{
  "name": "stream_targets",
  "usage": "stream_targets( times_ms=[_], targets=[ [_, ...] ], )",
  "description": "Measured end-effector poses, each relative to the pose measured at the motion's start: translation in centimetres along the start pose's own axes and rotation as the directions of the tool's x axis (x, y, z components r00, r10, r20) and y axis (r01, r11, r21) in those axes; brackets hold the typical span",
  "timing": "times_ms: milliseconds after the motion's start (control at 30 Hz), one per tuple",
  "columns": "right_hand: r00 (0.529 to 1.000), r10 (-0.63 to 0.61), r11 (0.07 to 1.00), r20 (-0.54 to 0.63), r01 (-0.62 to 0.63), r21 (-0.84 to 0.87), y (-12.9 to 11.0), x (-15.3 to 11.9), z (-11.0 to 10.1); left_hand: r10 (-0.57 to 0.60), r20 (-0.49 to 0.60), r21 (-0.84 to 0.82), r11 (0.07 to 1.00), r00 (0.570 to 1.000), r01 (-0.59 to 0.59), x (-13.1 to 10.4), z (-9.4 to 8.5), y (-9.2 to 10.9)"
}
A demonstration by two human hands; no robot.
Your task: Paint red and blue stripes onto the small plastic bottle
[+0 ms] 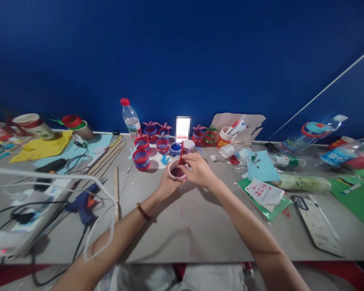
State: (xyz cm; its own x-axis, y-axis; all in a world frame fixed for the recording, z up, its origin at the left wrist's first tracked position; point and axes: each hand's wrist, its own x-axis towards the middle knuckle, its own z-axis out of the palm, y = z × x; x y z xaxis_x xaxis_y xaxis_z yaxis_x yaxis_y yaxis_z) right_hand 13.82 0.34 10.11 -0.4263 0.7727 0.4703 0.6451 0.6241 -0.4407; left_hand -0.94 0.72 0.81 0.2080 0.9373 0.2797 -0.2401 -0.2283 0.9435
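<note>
A small paper cup point(177, 169) with a dark inside is held near the middle of the table by my left hand point(169, 182), its fingers wrapped round the cup's side. My right hand point(197, 169) is at the cup's right rim, its fingers pinched on a thin red stick point(182, 151) that stands upright in the cup. Just behind are several small red and blue cups with eyes and paper leaves, such as one red and blue cup point(141, 160) to the left. Blue paper scraps point(165, 160) lie beside them.
A glue gun point(84, 204), a power strip point(27, 226) and white cables lie left, near wooden sticks point(117, 190). A bottle point(131, 121) stands behind. On the right are a pen cup point(225, 137), plastic bottles, a packet point(264, 195) and a phone point(317, 226).
</note>
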Motion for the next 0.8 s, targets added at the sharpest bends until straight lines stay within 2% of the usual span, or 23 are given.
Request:
stream_targets(
  times_ms=[167,233,300,400,533,667,800],
  targets=[
    [0.983,0.180,0.959,-0.021,-0.171,0.228,-0.14,0.20,-0.42,0.022,-0.041,0.025,0.999,0.999,-0.021,-0.20,-0.07,-0.71],
    [0.978,0.206,0.945,-0.017,-0.194,0.264,0.17,0.25,-0.23,0.020,-0.054,0.031,0.999,0.998,-0.019,-0.26,-0.06,-0.85],
    [0.985,0.173,0.968,-0.030,-0.164,0.189,0.50,0.27,0.11,0.018,-0.066,0.028,0.999,0.998,-0.016,-0.26,-0.07,-0.88],
    [0.997,0.053,0.998,-0.052,-0.052,0.019,0.71,0.18,0.41,0.027,-0.055,0.053,0.998,0.998,-0.024,-0.15,-0.11,-0.76],
    [0.993,-0.045,0.998,-0.106,0.041,-0.040,0.59,-0.11,0.34,0.038,-0.013,0.065,0.997,0.999,-0.037,0.05,-0.08,-0.36],
    [0.998,-0.016,1.000,-0.065,0.015,-0.017,0.40,-0.09,0.34,0.020,-0.015,0.031,0.999,1.000,-0.020,0.00,0.10,0.08],
    [0.995,0.100,0.983,-0.024,-0.095,0.158,0.28,0.20,-0.11,-0.004,-0.053,0.035,0.999,0.999,0.006,-0.21,0.08,-0.31]
  ],
)
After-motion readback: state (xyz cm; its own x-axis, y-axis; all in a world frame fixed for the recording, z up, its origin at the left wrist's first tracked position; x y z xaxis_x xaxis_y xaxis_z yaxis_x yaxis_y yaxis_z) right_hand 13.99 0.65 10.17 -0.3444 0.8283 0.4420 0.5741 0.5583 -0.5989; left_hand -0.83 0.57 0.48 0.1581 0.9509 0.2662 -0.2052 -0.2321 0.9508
